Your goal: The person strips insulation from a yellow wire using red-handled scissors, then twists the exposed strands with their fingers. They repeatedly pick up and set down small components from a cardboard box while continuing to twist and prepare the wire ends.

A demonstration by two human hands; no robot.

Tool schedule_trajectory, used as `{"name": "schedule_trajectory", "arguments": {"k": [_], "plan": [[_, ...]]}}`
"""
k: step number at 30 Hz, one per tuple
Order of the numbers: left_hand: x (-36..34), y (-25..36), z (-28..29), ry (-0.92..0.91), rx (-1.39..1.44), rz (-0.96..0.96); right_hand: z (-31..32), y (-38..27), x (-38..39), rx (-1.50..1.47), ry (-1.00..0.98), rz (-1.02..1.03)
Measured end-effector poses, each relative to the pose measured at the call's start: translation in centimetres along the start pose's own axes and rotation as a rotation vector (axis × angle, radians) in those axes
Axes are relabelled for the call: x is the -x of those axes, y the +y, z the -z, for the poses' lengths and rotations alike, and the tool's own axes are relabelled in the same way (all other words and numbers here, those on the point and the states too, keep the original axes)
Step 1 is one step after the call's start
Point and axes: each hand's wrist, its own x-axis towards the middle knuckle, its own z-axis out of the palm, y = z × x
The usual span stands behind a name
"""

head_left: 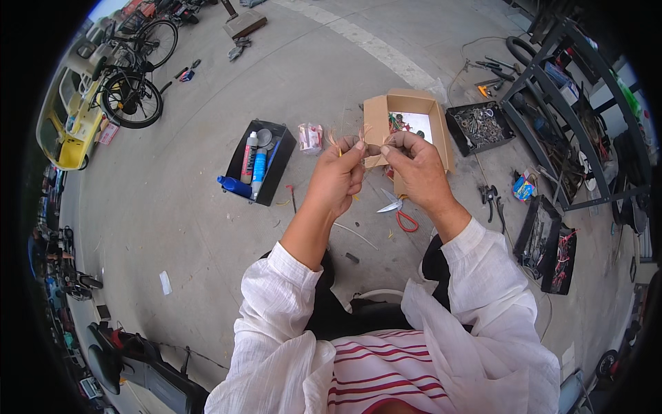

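Observation:
Both my hands are raised in front of me, close together, with fingertips pinched. My left hand (339,176) is closed on thin wire strands (365,131) that fan out copper-coloured above the fingers; a bit of yellow shows beside them. My right hand (418,169) pinches strands of the same kind, its fingertips almost meeting the left ones. Whether the two bundles are joined is too small to tell. Behind the right hand stands an open cardboard box (438,127) with small coloured parts inside. Below the hands, scissors (405,219) with red handles lie open on the floor.
A black bin (281,148) with bottles stands left, near a plastic packet (311,138). Right are a bin of metal parts (480,127), pliers (490,199), long black trays (540,234) and a metal shelf (538,127). Bicycles (131,96) and a scooter (148,369) stand at left.

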Motion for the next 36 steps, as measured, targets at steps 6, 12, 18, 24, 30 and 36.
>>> {"name": "schedule_trajectory", "arguments": {"k": [6, 12, 18, 24, 30, 36], "plan": [[0.5, -0.5, -1.5, -0.035, -0.008, 0.051, 0.0, 0.1, 0.5, -0.055, 0.06, -0.066], [0.9, -0.9, -0.4, -0.03, -0.121, 0.012, -0.9, 0.8, 0.5, -0.125, 0.024, -0.008], [0.7, -0.9, -0.6, 0.061, -0.605, -0.158, 0.0, 0.8, 0.3, 0.016, 0.124, 0.016], [0.9, -2.0, -0.2, 0.034, -0.933, -0.291, 1.1, -1.7, 0.0, -0.158, 0.088, -0.032], [0.9, -2.6, -0.2, 0.038, -0.947, -0.265, 2.2, -1.4, -0.3, -0.19, 0.132, -0.1], [-0.2, -1.4, 1.2, 0.139, -0.258, 0.062, 6.3, -2.6, -0.7, -0.297, 0.141, -0.146]]}}
